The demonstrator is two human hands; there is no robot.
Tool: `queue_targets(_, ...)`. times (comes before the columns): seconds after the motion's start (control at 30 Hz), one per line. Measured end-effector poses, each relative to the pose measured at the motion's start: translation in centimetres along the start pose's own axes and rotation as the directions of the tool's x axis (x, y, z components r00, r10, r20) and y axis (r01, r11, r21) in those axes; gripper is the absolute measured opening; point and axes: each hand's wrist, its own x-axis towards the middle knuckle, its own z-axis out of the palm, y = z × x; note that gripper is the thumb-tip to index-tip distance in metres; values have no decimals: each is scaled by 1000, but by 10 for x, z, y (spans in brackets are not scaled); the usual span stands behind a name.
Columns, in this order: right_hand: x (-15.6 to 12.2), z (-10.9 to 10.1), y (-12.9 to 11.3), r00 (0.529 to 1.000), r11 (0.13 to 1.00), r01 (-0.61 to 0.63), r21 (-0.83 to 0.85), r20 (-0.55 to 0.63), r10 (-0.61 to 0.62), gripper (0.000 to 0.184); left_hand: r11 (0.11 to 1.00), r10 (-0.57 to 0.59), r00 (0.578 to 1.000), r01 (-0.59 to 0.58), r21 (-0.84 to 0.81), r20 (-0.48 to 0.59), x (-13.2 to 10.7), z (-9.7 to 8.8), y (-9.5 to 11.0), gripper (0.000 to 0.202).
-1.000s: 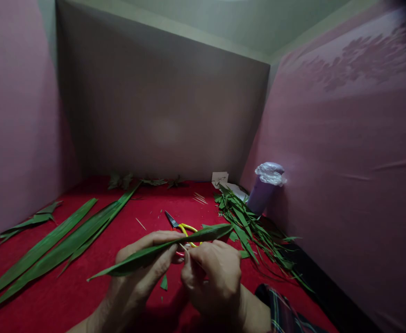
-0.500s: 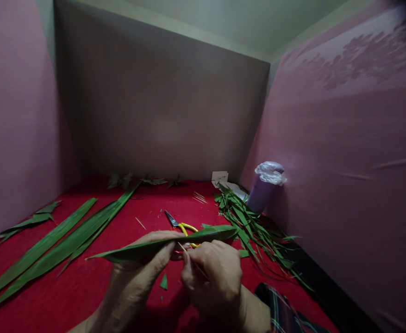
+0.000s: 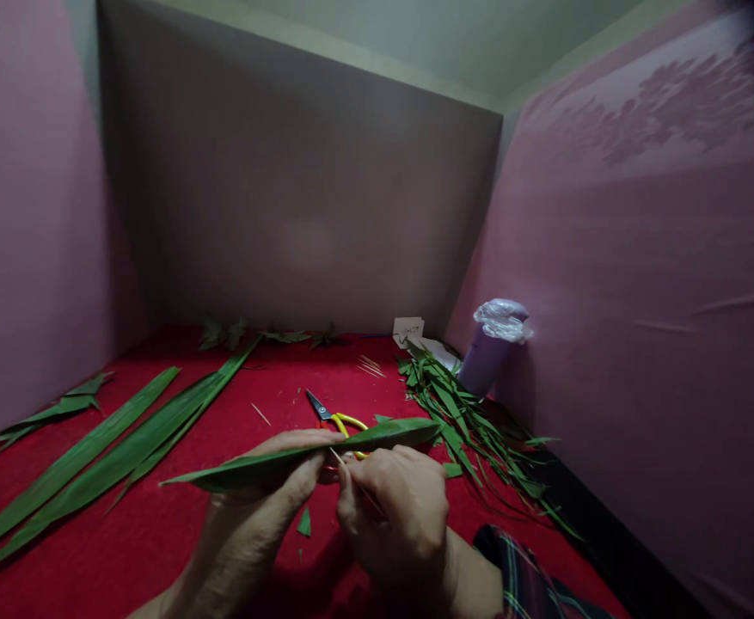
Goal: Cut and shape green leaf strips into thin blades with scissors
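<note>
A long green leaf point(image 3: 266, 467) lies folded lengthwise across my left hand point(image 3: 257, 516), which is closed on it between thumb and fingers. My right hand point(image 3: 402, 507) pinches a toothpick point(image 3: 339, 457), and its pointed end meets the lower edge of the leaf near my left thumb. Whether the tip has pierced the leaf I cannot tell. Just behind the leaf lie scissors point(image 3: 325, 414) with yellow and red handles, partly hidden by the leaf and my hands. A small green leaf scrap point(image 3: 304, 522) rests on the red cloth between my wrists.
Long leaves point(image 3: 112, 456) lie at the left, with a folded leaf piece point(image 3: 60, 413) beyond. Several toothpicks point(image 3: 371, 367) sit near the back, a single toothpick point(image 3: 261, 414) nearer. At the right are a heap of leaf strips point(image 3: 454, 404) and a purple container point(image 3: 485, 357) topped with clear plastic.
</note>
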Motion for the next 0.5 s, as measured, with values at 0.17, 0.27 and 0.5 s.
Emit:
queue_targets(0.17, 1, 0, 0, 1000, 999, 8, -44, -7, -8, 11, 1000, 0, 1000, 0, 11, 24, -1, -1, -1, 14)
queue_targets(0.27, 1, -1, 0, 1000, 998, 17, -54, 9, -16, 12, 1000, 4, 1000, -4, 15, 20, -1, -1, -1, 14)
queue_targets(0.5, 1, -1, 0, 1000, 999, 19, -35, 19, -19, 11, 998, 36, 998, -38, 53, 48, 0, -1, 1, 16)
